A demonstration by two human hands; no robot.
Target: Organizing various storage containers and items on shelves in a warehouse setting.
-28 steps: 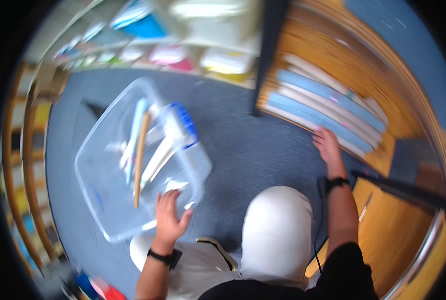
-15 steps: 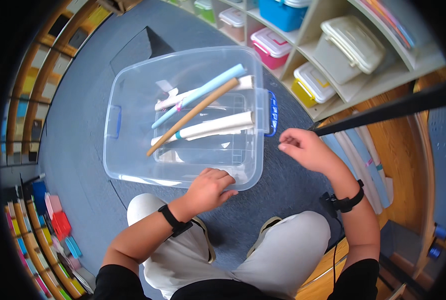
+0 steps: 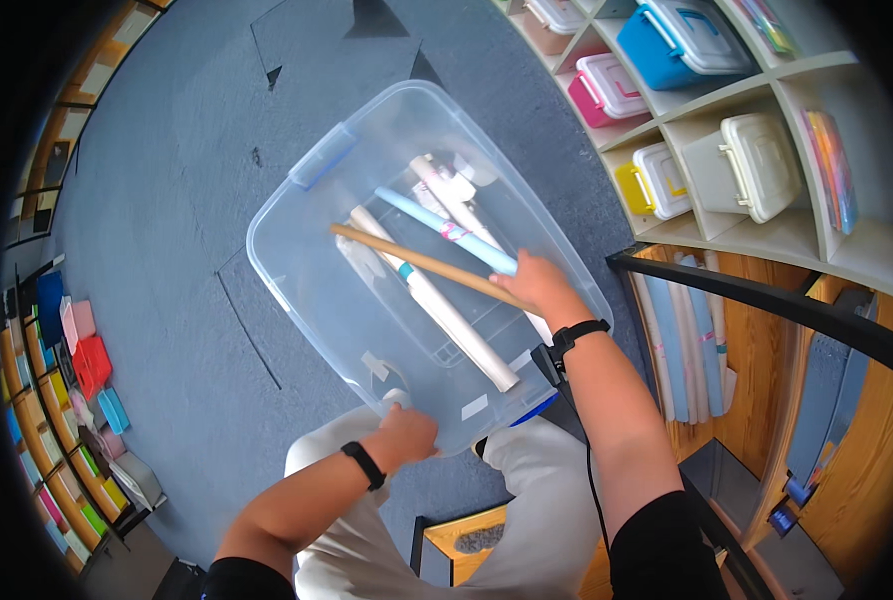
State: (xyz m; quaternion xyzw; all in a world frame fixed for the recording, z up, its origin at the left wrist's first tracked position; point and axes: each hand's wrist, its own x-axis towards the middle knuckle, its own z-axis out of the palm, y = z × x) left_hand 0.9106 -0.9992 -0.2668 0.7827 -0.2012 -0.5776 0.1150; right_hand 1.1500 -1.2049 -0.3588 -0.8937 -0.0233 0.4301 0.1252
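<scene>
A clear plastic storage bin [image 3: 267, 255] stands at an angle in front of me. Inside lie long rolls: white rolls [image 3: 459, 335], one with a teal band, a light blue roll [image 3: 422, 212] with a pink tie, and a slim brown roll [image 3: 422, 262] across the top. My right hand [image 3: 545, 288] reaches into the bin, closed around the near end of the light blue roll; the brown roll's end runs under the same hand. At the bin's near-left side, my left hand [image 3: 404, 437] is closed on the rim, its fingertips partly hidden.
Shelves at the right hold lidded boxes, among them a blue box [image 3: 682, 45] and a cream box [image 3: 757, 165]. Below, more upright rolls [image 3: 682, 330] stand beside a black bar [image 3: 767, 295]. Shelving with a red bin [image 3: 92, 365] lines the left.
The bin has turned clockwise with its rolls. My right hand has moved from outside the bin onto the roll ends. My left hand has shifted slightly down and left along the rim.
</scene>
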